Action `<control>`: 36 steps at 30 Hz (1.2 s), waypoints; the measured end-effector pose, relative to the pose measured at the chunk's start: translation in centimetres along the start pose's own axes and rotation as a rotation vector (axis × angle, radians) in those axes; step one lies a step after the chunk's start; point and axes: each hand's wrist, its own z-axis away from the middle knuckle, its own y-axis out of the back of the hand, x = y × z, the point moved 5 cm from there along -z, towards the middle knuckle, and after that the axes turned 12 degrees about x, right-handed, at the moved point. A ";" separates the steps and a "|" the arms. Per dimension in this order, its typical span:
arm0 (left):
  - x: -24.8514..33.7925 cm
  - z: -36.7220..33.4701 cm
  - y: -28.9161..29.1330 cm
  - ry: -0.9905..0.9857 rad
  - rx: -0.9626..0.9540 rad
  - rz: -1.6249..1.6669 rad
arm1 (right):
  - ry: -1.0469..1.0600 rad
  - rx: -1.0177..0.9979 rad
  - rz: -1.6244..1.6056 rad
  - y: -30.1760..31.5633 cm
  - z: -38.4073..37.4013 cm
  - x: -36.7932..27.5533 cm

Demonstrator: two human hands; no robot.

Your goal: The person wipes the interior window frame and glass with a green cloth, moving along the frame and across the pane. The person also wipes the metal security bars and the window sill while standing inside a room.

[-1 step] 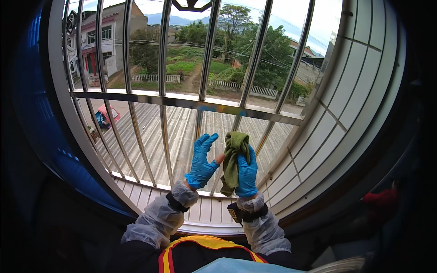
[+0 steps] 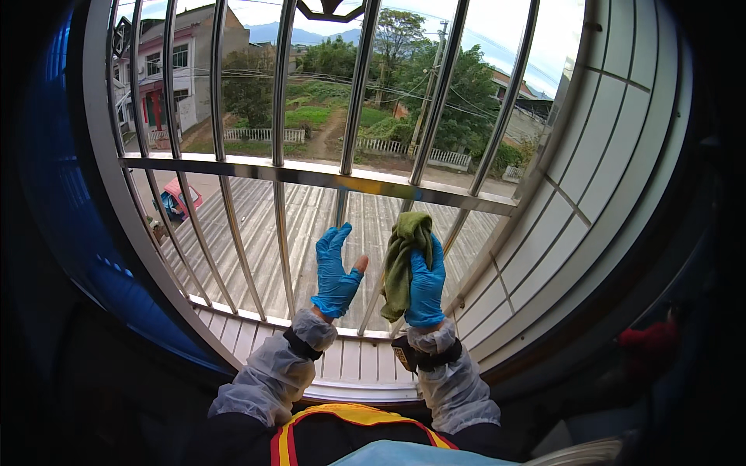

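Note:
A crumpled green cloth hangs from my right hand, whose blue-gloved fingers are closed round its right side. My left hand is raised to the left of the cloth, apart from it. Its fingers point up and its thumb stands out, with nothing held; the thumb's tip is bare beyond the torn glove. Both hands are in front of the lower bars of a metal window grille, below its horizontal rail. Whether the cloth touches the bar behind it, I cannot tell.
White tiles cover the sill and the side wall on the right. Outside the bars lies a corrugated roof, with a red vehicle at its left. Blue glass edges the left side.
My right hand has moved slightly up and to the right with the cloth. My left hand has shifted a little left, widening the gap between the hands.

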 end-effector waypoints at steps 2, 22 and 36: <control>-3.7 0.7 -0.4 -0.054 0.032 -0.143 | 0.247 -0.055 -0.027 -4.6 -4.2 -4.3; -12.3 1.1 -3.2 -0.031 0.010 -0.380 | 1.897 -0.280 1.034 -31.5 -16.5 -13.3; -13.2 1.4 -3.6 0.013 0.033 -0.317 | 1.745 -0.075 0.898 -23.8 -16.1 -24.0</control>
